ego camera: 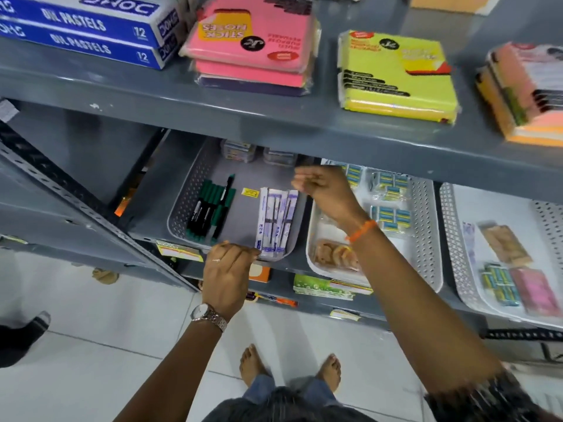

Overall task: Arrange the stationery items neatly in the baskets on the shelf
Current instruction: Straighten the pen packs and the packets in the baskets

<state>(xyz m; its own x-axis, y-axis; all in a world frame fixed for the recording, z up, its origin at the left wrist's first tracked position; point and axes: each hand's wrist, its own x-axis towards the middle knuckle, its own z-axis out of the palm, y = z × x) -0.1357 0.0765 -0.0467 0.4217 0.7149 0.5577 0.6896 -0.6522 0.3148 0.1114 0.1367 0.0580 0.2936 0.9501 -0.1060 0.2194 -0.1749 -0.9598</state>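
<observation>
A grey basket point(182, 208) sits on the middle shelf. It holds green-capped markers point(210, 208) on the left and white-and-purple packets point(275, 220) on the right. My left hand point(227, 269) grips the basket's front rim beside the packets. My right hand point(323, 187) hovers above the basket's right edge with fingers loosely curled and nothing visible in it. To the right stands a white basket point(423, 226) with small blue-green eraser packs point(390, 217) and a clear bag point(333, 254). Another white basket point(454, 239) at far right holds more small packs.
The upper shelf point(274, 114) overhangs the baskets and carries oil pastel boxes point(88, 28), pink sticky notes point(256, 44), yellow sticky notes point(396, 74) and more pads point(527, 92). A lower shelf holds boxes point(329, 287). My bare feet stand on white floor tiles.
</observation>
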